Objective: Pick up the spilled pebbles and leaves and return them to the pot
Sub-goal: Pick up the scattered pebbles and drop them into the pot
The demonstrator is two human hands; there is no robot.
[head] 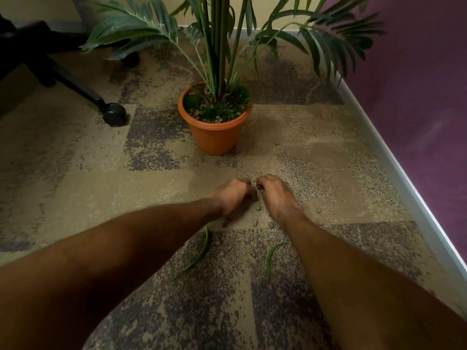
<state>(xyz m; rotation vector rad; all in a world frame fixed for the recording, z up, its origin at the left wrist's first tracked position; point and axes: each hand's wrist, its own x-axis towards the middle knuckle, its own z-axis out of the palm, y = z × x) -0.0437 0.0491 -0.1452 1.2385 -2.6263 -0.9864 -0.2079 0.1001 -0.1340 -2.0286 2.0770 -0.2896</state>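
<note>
An orange pot (214, 133) with a tall green plant stands on the carpet, brown pebbles and grass tufts showing at its rim. Both hands rest on the carpet a short way in front of the pot, side by side and nearly touching. My left hand (233, 194) is curled, fingers down on the floor. My right hand (275, 195) is curled too, fingertips pinched at pebbles; what sits inside either hand is hidden. Small brown pebbles (258, 207) lie scattered around and between my wrists. Two thin green leaves lie nearer me, one (199, 256) by my left forearm, another (271, 253) by my right.
An office chair base with a black caster (115, 114) stands at the left. A purple wall with a pale skirting board (394, 168) runs along the right. Palm fronds (131, 26) hang over the floor behind the pot.
</note>
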